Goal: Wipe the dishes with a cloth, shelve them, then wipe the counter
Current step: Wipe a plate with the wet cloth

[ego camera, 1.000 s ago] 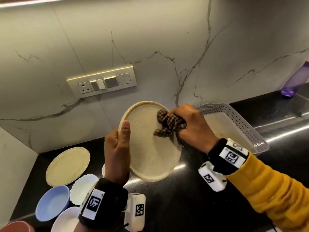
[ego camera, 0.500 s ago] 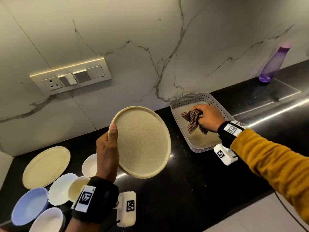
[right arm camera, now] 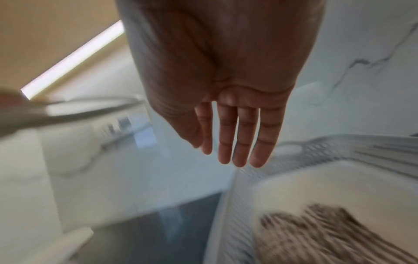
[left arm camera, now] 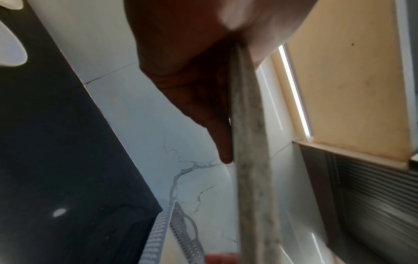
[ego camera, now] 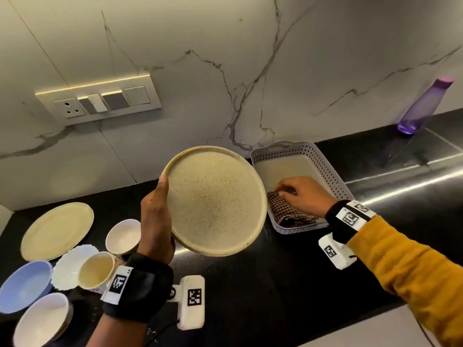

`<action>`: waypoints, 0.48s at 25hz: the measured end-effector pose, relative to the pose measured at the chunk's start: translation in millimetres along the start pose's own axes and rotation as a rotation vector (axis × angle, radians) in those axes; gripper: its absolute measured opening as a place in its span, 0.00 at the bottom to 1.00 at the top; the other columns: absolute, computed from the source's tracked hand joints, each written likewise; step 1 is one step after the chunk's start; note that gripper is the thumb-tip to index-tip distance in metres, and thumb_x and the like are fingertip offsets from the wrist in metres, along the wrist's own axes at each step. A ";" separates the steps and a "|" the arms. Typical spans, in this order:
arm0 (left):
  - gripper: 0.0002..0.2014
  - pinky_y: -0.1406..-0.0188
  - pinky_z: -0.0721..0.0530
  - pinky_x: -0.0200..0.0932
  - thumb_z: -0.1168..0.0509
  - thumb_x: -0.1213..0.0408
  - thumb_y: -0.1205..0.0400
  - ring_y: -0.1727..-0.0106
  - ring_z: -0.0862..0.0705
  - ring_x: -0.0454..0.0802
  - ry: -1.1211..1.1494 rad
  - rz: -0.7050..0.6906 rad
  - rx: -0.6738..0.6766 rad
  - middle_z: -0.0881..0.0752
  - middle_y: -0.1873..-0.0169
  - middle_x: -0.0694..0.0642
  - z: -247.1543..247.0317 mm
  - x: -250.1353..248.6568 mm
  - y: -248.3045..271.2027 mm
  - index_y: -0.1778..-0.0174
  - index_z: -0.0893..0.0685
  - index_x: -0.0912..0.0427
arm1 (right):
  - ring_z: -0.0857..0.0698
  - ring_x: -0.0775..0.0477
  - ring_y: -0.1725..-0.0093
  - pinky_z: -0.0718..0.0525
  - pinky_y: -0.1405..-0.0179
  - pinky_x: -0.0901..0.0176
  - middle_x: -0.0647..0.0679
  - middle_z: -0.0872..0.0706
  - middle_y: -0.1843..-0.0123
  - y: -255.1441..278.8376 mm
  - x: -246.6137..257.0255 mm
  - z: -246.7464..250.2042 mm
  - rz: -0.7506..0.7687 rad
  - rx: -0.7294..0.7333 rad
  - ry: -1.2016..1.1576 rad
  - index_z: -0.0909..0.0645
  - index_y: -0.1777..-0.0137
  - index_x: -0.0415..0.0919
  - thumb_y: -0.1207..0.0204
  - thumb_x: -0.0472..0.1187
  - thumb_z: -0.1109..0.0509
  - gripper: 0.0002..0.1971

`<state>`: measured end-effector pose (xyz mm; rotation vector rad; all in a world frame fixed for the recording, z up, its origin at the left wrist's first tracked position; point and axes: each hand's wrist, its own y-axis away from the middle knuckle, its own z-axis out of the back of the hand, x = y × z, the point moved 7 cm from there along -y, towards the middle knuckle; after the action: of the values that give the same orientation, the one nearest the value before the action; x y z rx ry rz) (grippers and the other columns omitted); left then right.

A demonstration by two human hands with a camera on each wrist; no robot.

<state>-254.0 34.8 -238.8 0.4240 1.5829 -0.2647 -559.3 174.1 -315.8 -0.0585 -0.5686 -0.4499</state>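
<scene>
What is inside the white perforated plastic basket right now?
The white perforated plastic basket holds the brown checked cloth at its near end, and the open right hand is above it. The speckled beige plate hides the basket's left edge.

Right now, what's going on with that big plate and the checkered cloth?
A person is drying dishes at a black counter. The left hand holds the speckled plate up by its edge, tilted on its side. The right hand is open above the checkered cloth, which lies in the white basket; it no longer has a grip on it. Other plates and bowls sit on the counter to the left.
</scene>
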 end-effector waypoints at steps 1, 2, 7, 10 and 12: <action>0.24 0.35 0.16 0.76 0.49 0.40 0.09 0.38 0.10 0.61 0.021 0.001 0.003 0.08 0.41 0.58 0.3 -2.4 0.0 0.36 0.13 0.49 | 0.11 0.54 0.40 0.13 0.35 0.50 0.53 0.10 0.36 6.3 24.3 18.8 0.064 -0.063 -0.104 0.15 0.30 0.49 0.11 0.47 0.33 0.13; 0.26 0.35 0.16 0.77 0.50 0.38 0.10 0.37 0.10 0.62 0.044 -0.006 0.012 0.08 0.40 0.58 0.1 -7.3 0.8 0.32 0.14 0.50 | 0.11 0.56 0.43 0.11 0.39 0.53 0.56 0.10 0.37 13.9 49.3 36.8 0.126 -0.110 -0.219 0.16 0.27 0.49 0.10 0.50 0.36 0.16; 0.34 0.38 0.15 0.77 0.46 0.28 0.16 0.28 0.16 0.66 0.286 -0.040 0.055 0.14 0.29 0.61 8.3 -40.8 2.3 0.23 0.19 0.45 | 0.06 0.54 0.50 0.07 0.60 0.57 0.53 0.07 0.42 47.4 147.1 101.4 0.271 -0.156 -0.431 0.27 0.19 0.50 0.15 0.56 0.31 0.27; 0.35 0.49 0.08 0.57 0.52 0.32 0.13 0.34 0.13 0.55 0.362 -0.183 0.091 0.17 0.30 0.60 16.7 -76.7 1.0 0.16 0.27 0.50 | 0.05 0.45 0.59 0.06 0.67 0.43 0.46 0.07 0.46 59.6 187.2 123.9 0.295 -0.102 -0.532 0.28 0.24 0.47 0.15 0.47 0.29 0.22; 0.33 0.48 0.09 0.49 0.54 0.36 0.12 0.39 0.11 0.51 0.346 -0.298 0.076 0.12 0.38 0.54 27.0 -102.7 2.9 0.21 0.23 0.53 | 0.06 0.39 0.65 0.06 0.67 0.36 0.41 0.06 0.51 71.1 214.2 142.4 0.340 -0.115 -0.634 0.26 0.26 0.44 0.14 0.41 0.29 0.19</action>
<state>-226.5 15.2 -138.0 0.3012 1.9829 -0.5013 -440.9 178.6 -76.7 -0.4126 -1.1334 -0.1213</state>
